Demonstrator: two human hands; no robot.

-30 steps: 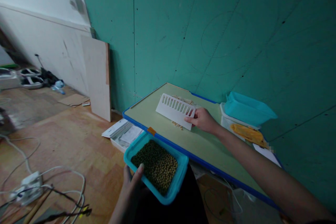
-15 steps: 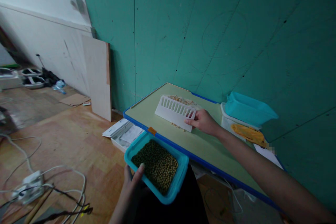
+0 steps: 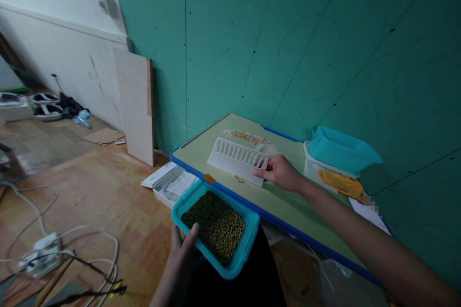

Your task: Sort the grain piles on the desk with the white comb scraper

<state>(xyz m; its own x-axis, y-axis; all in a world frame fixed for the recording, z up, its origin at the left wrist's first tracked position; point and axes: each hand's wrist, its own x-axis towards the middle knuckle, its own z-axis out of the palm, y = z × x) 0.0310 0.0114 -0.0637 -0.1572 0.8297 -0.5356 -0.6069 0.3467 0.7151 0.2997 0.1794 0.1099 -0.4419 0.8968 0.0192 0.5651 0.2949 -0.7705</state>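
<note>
My left hand grips the near-left rim of a turquoise plastic tub, its thumb over the edge. Dark green beans and pale yellow beans lie in the tub, just below the table's blue edge. On the pale green tabletop, my right hand is closed on the right end of a white slotted plastic panel, which stands tilted on its long edge. A few pale beans lie on its near side. Beyond it is a strip of scattered grains and whitish powder.
At the table's right end are a turquoise bin on a white container, an orange-yellow cloth and white paper. A green wall borders the table. A white box, a leaning board and a power strip with cables are at left.
My right hand has drawn the white slotted panel slightly toward the table's near edge, uncovering more of the grain strip behind it. The left hand and tub have barely moved.
</note>
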